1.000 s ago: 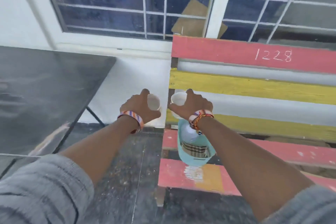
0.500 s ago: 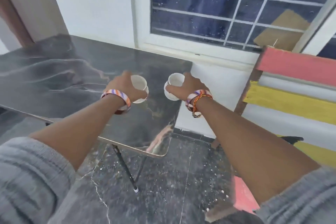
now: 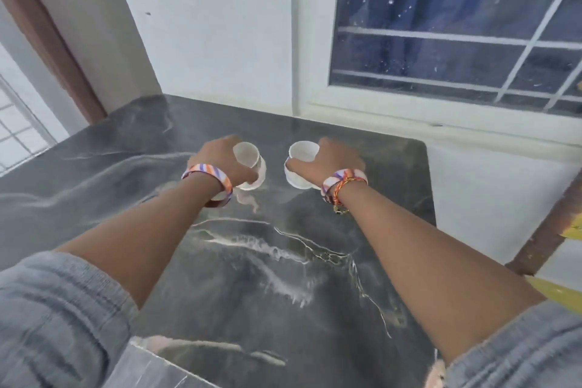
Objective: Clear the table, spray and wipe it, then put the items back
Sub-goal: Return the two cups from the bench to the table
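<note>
Two white cups are over the far middle of the dark marble table. My left hand grips the left white cup from its left side, fingers curled round it. My right hand grips the right white cup from its right side. Both cups are upright, close to the tabletop or just touching it; I cannot tell which. They stand a short gap apart. The tabletop is glossy, with pale streaks across its middle.
A white wall and a barred window stand right behind the table. The painted wooden bench is at the right edge, beside the table's right side. A brown door frame is at the left.
I turned left from the bench to the table. Both hands carried the cups from above the bench to over the table's far middle and lowered them towards the top.
</note>
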### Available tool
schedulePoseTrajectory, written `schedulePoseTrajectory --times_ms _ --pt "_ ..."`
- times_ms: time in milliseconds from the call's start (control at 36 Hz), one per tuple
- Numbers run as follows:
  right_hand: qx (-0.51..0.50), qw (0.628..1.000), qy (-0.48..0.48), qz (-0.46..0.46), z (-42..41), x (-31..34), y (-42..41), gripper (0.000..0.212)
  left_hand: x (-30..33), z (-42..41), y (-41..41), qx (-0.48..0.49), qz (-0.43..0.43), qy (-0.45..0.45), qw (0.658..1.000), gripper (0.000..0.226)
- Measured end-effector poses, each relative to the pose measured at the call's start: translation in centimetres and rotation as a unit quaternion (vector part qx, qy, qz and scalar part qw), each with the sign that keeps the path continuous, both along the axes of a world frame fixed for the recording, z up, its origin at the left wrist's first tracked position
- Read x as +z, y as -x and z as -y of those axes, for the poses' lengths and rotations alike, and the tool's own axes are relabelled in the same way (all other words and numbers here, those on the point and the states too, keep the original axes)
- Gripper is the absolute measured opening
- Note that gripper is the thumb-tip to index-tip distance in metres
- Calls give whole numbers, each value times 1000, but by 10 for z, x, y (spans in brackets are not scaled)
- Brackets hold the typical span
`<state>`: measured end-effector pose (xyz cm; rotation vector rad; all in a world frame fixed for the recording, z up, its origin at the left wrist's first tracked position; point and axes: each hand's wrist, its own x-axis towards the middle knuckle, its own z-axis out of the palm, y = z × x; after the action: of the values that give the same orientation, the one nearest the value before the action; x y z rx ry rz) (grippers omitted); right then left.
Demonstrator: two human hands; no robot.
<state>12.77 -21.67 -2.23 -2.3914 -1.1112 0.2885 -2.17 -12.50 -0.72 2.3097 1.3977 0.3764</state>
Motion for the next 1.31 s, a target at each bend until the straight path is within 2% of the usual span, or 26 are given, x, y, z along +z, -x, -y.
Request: schedulePoseTrajectory --times_ms 111,194,361,444,583,750,972,1056,1139,1306 --pt "11 1000 17 9 -58 1 5 67 -1 -61 8 21 22 12 999 50" --pt "12 999 23 21 -95 3 10 67 -5 -104 16 34 7 5 999 51" --pt "-8 1000 25 11 -169 8 23 62 -8 -196 31 53 13 -10 998 43" --pt "-21 999 25 1 -208 9 35 59 -12 -246 38 47 27 -11 998 46" --pt "-50 997 17 -52 -276 3 63 57 -28 -317 50 45 47 -9 998 59" --pt "-88 989 11 -115 -370 -10 87 54 -44 -404 57 49 35 -37 998 55" --pt "-85 992 15 -91 -453 -25 96 57 -60 -471 54 42 28 -19 999 66" --pt "-69 996 38 -33 -474 -26 94 51 -63 -485 48 43 30 -12 999 71" --pt "-83 996 37 -20 -493 -31 90 44 -69 -497 42 47 39 -11 998 74" --pt "-95 994 46 -19 -515 -44 86 63 -73 -511 31 61 51 -18 997 79"
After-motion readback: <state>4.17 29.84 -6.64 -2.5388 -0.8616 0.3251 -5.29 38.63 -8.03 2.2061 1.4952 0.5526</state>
